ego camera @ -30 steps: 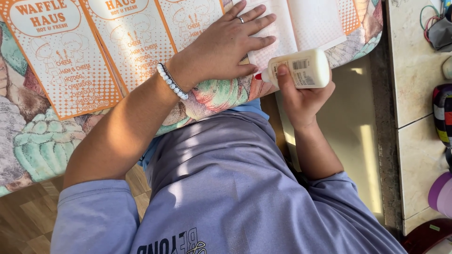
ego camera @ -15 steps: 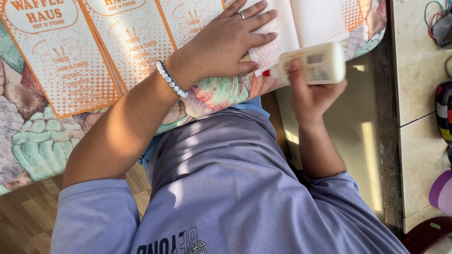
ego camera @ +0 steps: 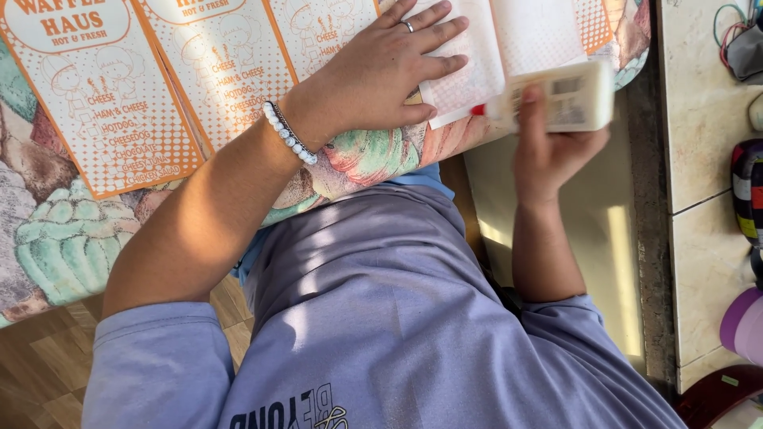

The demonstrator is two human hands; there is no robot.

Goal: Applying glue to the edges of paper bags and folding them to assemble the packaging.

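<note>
The right hand (ego camera: 548, 151) has swung the glue bottle (ego camera: 556, 99) up, its red tip at the paper sheet (ego camera: 469, 71).

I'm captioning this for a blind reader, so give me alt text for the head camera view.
A left hand presses flat on orange-and-white printed paper sheets while the right hand holds a white glue bottle, its red tip at a sheet's edge. A patterned tablecloth lies beneath.

We see the left hand (ego camera: 381, 75) lying flat on the sheets (ego camera: 230, 71), which are spread on the table (ego camera: 48, 246). To its right, the right hand (ego camera: 548, 151) holds the bottle (ego camera: 568, 99) over the sheets' edge. Right of the table lies the floor (ego camera: 703, 159).
</note>
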